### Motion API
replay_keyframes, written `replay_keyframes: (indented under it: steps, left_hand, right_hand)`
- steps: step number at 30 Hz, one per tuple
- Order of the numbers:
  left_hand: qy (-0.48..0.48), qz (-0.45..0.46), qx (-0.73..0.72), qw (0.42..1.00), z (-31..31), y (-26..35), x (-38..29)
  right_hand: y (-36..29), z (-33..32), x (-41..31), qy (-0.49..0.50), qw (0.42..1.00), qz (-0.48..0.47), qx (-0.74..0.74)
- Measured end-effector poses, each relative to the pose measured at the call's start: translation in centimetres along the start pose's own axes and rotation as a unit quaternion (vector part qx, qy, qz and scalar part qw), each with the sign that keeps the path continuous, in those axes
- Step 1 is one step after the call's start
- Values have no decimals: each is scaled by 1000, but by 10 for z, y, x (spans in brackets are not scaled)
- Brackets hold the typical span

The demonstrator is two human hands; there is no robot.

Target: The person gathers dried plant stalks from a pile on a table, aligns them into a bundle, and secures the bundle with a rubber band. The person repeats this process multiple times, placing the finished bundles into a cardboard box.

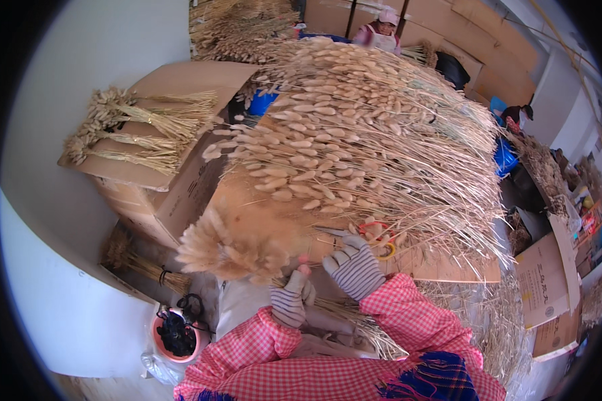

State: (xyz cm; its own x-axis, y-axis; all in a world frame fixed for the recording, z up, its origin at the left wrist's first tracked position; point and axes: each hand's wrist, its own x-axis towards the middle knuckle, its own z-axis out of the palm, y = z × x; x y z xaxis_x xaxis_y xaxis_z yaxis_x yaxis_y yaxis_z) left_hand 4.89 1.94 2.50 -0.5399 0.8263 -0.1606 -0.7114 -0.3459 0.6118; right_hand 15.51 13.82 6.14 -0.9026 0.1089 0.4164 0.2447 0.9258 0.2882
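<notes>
My left hand (288, 301), in a grey striped glove with bare fingertips, is closed around the stems of a bunch of dried bunny-tail grass (236, 245), whose fluffy heads point to the left. The stems run on below toward the lower right. My right hand (353, 265), gloved alike, is over the front edge of the wooden table (431, 270), fingers bent; whether it holds anything is unclear. Just beyond it lie scissors (333, 231) with red and yellow handles. A wide heap of loose dried grass stems (381, 135) covers much of the table.
Tied bundles (150, 128) lie on a cardboard box (175, 210) at left. A pink bucket (175, 335) with black ties stands lower left. Straw litter (476, 311) covers the floor at right, near more cartons (544, 280). Two other people are farther back.
</notes>
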Motion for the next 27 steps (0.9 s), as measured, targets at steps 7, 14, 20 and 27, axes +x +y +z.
replay_keyframes:
  steps: [7, 14, 20, 27]
  left_hand:
    - [41, -9, -35, 999, -14, -1, 7]
    - [8, -32, -23, 999, -26, -11, 6]
    - [6, -27, -56, 998, -31, -20, 6]
    - [-97, -48, -90, 990, -41, -18, 16]
  right_hand:
    - [-1, -14, -11, 33, 999, 12, 42]
    - [68, -45, -27, 64, 982, 153, -85]
    - [130, -39, 22, -339, 906, 245, -67]
    - [133, -19, 34, -321, 926, 199, -17]
